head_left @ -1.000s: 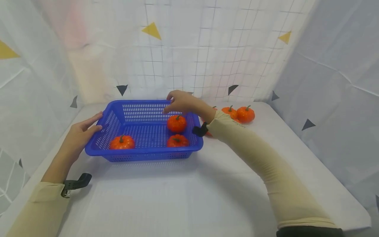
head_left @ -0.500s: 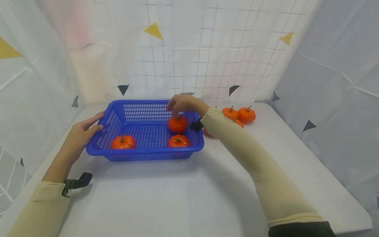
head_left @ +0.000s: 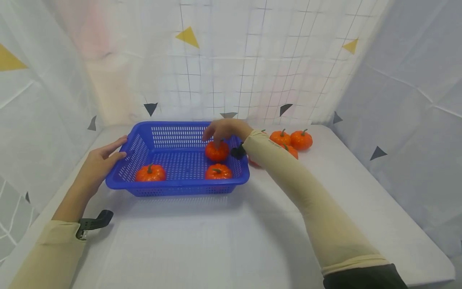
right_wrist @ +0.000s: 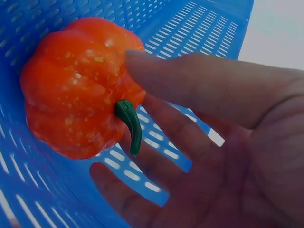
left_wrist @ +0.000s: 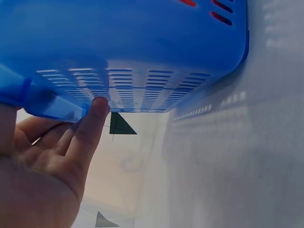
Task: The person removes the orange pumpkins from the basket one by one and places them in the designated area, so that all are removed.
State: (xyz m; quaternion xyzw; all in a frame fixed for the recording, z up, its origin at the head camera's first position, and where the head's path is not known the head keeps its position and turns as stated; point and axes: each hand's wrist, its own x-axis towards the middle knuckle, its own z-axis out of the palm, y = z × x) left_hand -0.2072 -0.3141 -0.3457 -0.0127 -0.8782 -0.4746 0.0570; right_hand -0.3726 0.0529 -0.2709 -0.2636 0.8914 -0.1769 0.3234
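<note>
A blue plastic basket (head_left: 173, 184) with slotted walls stands on the white table. My left hand (head_left: 95, 164) grips its left rim, the thumb over the edge and fingers (left_wrist: 88, 128) against the outer side. Inside, at the right, my right hand (head_left: 225, 129) reaches down over an orange pumpkin (right_wrist: 78, 90) with a green stem. The thumb overlaps the pumpkin and the fingers are spread loosely beside and below it in the right wrist view. A second pumpkin (head_left: 218, 171) lies in the front right corner, and a third pumpkin (head_left: 150, 173) sits at the front left.
More pumpkins (head_left: 301, 139) are grouped on the table right of the basket, some partly hidden by the right sleeve (head_left: 288, 176). White sheets (head_left: 223, 60) with yellow and dark triangles hang behind and at both sides of the table (head_left: 180, 245).
My right hand has come down from above the back right of the basket onto the pumpkin there. The left hand stays at the rim, and the basket stays in place.
</note>
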